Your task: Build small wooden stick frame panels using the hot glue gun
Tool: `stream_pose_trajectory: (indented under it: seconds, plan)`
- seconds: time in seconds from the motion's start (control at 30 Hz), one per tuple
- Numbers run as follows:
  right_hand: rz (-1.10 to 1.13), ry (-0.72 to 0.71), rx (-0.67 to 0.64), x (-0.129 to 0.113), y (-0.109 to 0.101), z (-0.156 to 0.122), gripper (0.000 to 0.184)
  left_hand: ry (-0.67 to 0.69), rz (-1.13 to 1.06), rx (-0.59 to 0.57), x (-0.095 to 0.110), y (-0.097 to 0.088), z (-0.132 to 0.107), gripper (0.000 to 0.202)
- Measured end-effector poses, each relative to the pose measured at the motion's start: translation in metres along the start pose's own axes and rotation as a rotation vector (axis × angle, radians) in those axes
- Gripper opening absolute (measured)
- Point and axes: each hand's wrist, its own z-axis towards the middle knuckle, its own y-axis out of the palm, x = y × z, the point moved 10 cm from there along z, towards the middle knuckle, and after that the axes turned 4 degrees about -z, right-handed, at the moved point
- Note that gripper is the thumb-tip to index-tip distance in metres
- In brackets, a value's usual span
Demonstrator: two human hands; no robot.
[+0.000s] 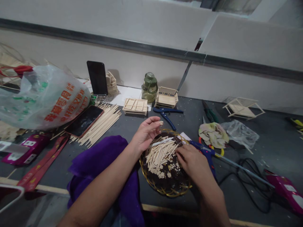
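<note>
My left hand (147,134) pinches a small pale wooden piece (161,123) between thumb and forefinger, above the far rim of a dark woven basket (165,193) with gold edging. Short wooden sticks (156,157) are heaped in the basket, with a white rod (162,142) across their top. Tiny wooden pieces (161,174) lie scattered nearer to me. Over the basket's right side is my right hand (195,162), its fingers curled together at the sticks' edge. Whatever those fingertips may hold is hidden.
A blue glue gun (209,154) and black cable (254,186) lie at right, near a cloth (213,135). Blue cutters (167,115) sit behind the basket. Small stick-built models (134,106) and a green bottle (149,86) stand farther back. Purple fabric (99,160) and long sticks (99,126) occupy the left.
</note>
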Motion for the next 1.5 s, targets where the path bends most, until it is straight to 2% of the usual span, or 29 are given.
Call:
stream_pose_trajectory:
  seconds: [0.3, 0.5, 0.63, 0.8, 0.97, 1.07, 1.17, 1.23, 1.33, 1.5]
  plan:
    - [-0.155, 0.029, -0.012, -0.012, 0.007, 0.008, 0.017, 0.003, 0.01, 0.004, 0.001, 0.003, -0.001, 0.029]
    - [-0.123, 0.044, 0.004, -0.005, 0.005, 0.007, 0.014, 0.003, -0.003, -0.006, 0.0, 0.003, 0.0, 0.029]
    - [0.221, 0.075, 0.027, 0.008, -0.006, 0.003, 0.019, 0.007, 0.005, -0.005, 0.001, 0.002, 0.0, 0.029]
    - [0.734, 0.22, 0.125, 0.026, -0.022, -0.003, 0.024, 0.005, 0.019, -0.019, 0.0, 0.004, -0.001, 0.029]
    - [0.914, 0.204, 0.112, 0.017, -0.025, -0.004, 0.024, 0.004, 0.019, -0.04, -0.001, 0.005, -0.001, 0.029]
    - [0.878, 0.172, 0.055, 0.013, -0.027, -0.009, 0.023, 0.004, 0.018, -0.044, -0.001, 0.005, -0.001, 0.029]
    - [0.789, 0.073, -0.166, 0.004, -0.015, -0.016, 0.017, 0.001, 0.022, -0.042, -0.001, 0.005, -0.001, 0.028]
    - [0.692, 0.039, -0.233, 0.004, -0.009, -0.018, 0.013, 0.002, 0.024, -0.036, -0.001, 0.005, -0.001, 0.028]
    - [0.482, 0.031, -0.147, 0.01, -0.006, -0.014, 0.013, 0.001, 0.026, -0.032, -0.001, 0.005, -0.002, 0.028]
    - [0.16, -0.028, -0.049, -0.002, 0.007, -0.008, 0.018, -0.002, 0.018, -0.024, -0.001, 0.006, -0.002, 0.027]
